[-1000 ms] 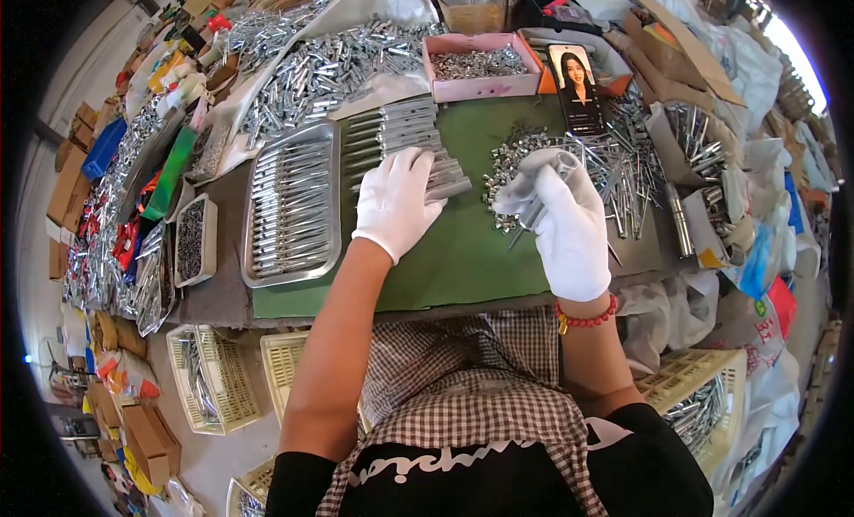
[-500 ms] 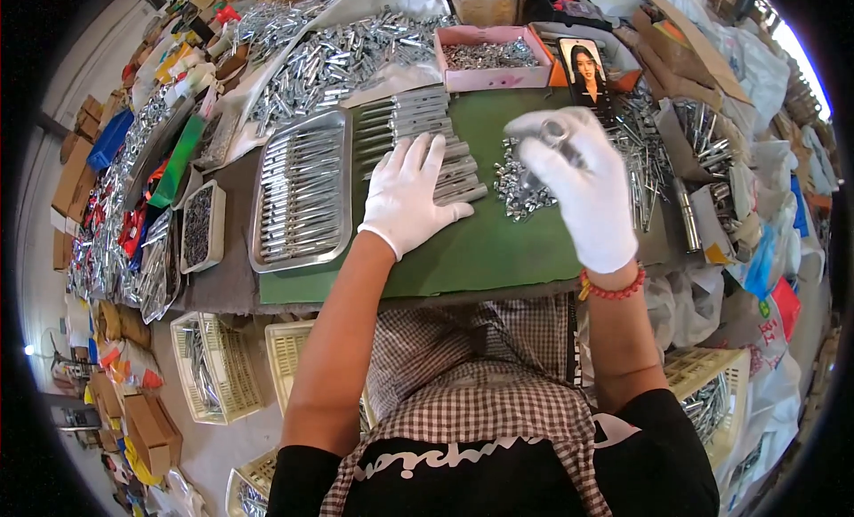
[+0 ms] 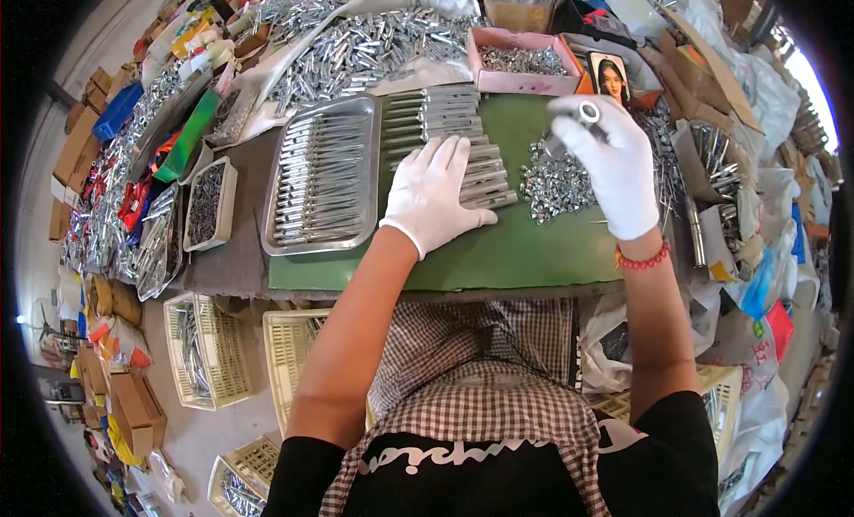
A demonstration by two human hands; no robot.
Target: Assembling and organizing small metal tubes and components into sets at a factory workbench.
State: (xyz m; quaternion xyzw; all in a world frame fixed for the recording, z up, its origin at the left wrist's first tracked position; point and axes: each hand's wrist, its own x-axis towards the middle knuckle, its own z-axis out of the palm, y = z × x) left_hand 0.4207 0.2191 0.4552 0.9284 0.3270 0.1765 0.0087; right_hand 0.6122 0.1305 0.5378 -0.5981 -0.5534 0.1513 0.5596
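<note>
My left hand (image 3: 436, 192), in a white glove, lies flat with its fingers stretched over a row of silver metal rods (image 3: 485, 175) on the green mat (image 3: 427, 272). These rods have thick tube-like bodies toward the right and thinner ends toward the left. My right hand (image 3: 614, 157), also gloved, is closed around a metal tube (image 3: 588, 113) with a round open end facing up; most of the tube is hidden by the fingers. It hovers above the right side of a pile of small silver metal pieces (image 3: 556, 186).
A metal tray (image 3: 267, 224) of similar rods stands left of the row. Behind are a heap of loose metal parts (image 3: 374, 50), a pink box (image 3: 520, 81) and a propped phone (image 3: 611, 80). A narrow container of dark screws (image 3: 208, 201) sits left; a cream crate (image 3: 205, 357) is below.
The view has shifted, so the table sits further right in the picture. My right hand has turned slightly with the metal tube still in it; my left hand stays on the rods.
</note>
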